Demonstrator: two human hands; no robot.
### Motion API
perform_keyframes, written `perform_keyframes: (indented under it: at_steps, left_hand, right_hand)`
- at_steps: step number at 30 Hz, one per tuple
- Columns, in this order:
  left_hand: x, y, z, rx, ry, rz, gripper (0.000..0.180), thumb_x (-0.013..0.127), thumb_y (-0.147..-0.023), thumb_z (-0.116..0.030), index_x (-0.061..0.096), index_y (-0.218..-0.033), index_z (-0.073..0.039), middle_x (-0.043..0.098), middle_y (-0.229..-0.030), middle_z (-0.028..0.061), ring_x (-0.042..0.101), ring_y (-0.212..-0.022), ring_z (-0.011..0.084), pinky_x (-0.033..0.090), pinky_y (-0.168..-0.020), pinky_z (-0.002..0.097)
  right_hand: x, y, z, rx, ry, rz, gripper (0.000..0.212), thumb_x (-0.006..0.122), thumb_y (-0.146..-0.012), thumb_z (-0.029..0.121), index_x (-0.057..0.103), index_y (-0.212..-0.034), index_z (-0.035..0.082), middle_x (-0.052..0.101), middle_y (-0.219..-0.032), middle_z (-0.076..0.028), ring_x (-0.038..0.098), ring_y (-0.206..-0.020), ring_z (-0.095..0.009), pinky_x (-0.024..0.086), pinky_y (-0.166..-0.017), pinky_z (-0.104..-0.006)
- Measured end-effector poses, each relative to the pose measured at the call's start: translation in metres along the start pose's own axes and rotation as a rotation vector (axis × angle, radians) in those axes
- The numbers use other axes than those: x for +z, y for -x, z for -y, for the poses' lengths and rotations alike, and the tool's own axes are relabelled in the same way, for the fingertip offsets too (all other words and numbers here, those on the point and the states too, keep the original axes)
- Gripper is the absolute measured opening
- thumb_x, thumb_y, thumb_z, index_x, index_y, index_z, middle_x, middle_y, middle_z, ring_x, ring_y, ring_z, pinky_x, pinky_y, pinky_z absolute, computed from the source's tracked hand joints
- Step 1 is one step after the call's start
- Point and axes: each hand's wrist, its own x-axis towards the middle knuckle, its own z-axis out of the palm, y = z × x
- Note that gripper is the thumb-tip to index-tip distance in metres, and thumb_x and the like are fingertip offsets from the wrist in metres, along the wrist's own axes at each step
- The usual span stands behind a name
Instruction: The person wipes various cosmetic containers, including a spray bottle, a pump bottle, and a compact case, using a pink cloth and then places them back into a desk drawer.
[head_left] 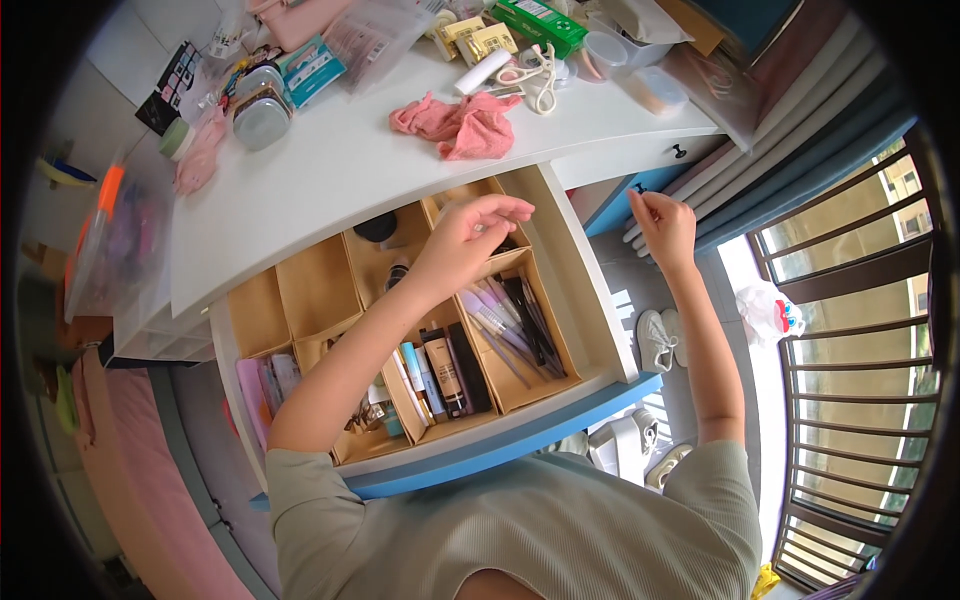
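My left hand (pixel 478 238) hovers over the pulled-out drawer (pixel 590 285), fingers stretched out to the right and nothing in them. Beneath it are tan cardboard compartments (pixel 312 290). One at the front right holds several slim pens or brushes (pixel 515 325); beside it stand a beige squeeze tube (pixel 443 368) and a blue-and-white tube (pixel 413 366). Small items nearer the left are partly hidden by my forearm. To the right of the drawer, my right hand (pixel 667 228) is raised in a loose fist, touching nothing; no object shows in it.
On the white desktop (pixel 350 170) lie a crumpled pink cloth (pixel 465 126), a white cable (pixel 540 80), a green box (pixel 538 25) and clear containers (pixel 262 120). The drawer's blue front (pixel 510 440) is close to my body. Shoes (pixel 657 340) stand on the floor at right, before a barred window (pixel 860 365).
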Motion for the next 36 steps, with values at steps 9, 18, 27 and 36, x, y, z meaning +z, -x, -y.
perform_keyframes:
  at_steps: [9,18,27,36]
  left_hand:
    - [-0.032,-0.037,-0.004,0.336,-0.55,-0.505,0.022,0.059,-0.08,-0.002,0.06,-0.101,-0.004,0.063,-0.098,0.0057,0.059,-0.087,0.0147,0.046,-0.073,0.0246]
    - [-0.045,-0.067,0.006,0.399,-1.045,-0.608,0.049,0.07,-0.069,-0.02,0.053,-0.113,-0.007,0.057,-0.106,0.011,0.052,-0.103,0.0308,0.04,-0.091,0.0398]
    - [-0.048,-0.08,0.007,0.301,-1.164,-0.622,0.033,0.066,-0.072,-0.017,0.055,-0.101,-0.006,0.059,-0.098,0.0115,0.053,-0.097,0.0312,0.042,-0.084,0.0387]
    - [-0.047,-0.079,0.006,0.261,-1.234,-0.625,0.025,0.064,-0.072,-0.016,0.052,-0.092,-0.005,0.059,-0.091,0.0106,0.054,-0.092,0.0308,0.043,-0.079,0.0403]
  right_hand:
    - [-0.002,-0.024,0.019,-0.048,-0.177,-0.008,0.016,0.068,-0.075,0.022,0.069,-0.07,0.007,0.062,-0.066,-0.003,0.057,-0.055,-0.017,0.045,-0.053,-0.0274]
    - [0.016,-0.076,0.062,-0.189,-0.369,-0.004,0.015,0.063,-0.08,0.022,0.069,-0.079,0.008,0.064,-0.072,-0.004,0.061,-0.061,-0.018,0.047,-0.056,-0.0286]
    - [0.049,-0.132,0.064,0.1,-0.193,0.089,0.036,0.063,-0.074,0.046,0.067,-0.083,0.011,0.066,-0.071,-0.007,0.064,-0.067,-0.026,0.05,-0.062,-0.0355]
    - [0.062,-0.138,0.048,0.169,-0.655,0.161,0.028,0.062,-0.082,0.029,0.067,-0.087,0.002,0.064,-0.065,-0.006,0.06,-0.059,-0.013,0.046,-0.056,-0.026]
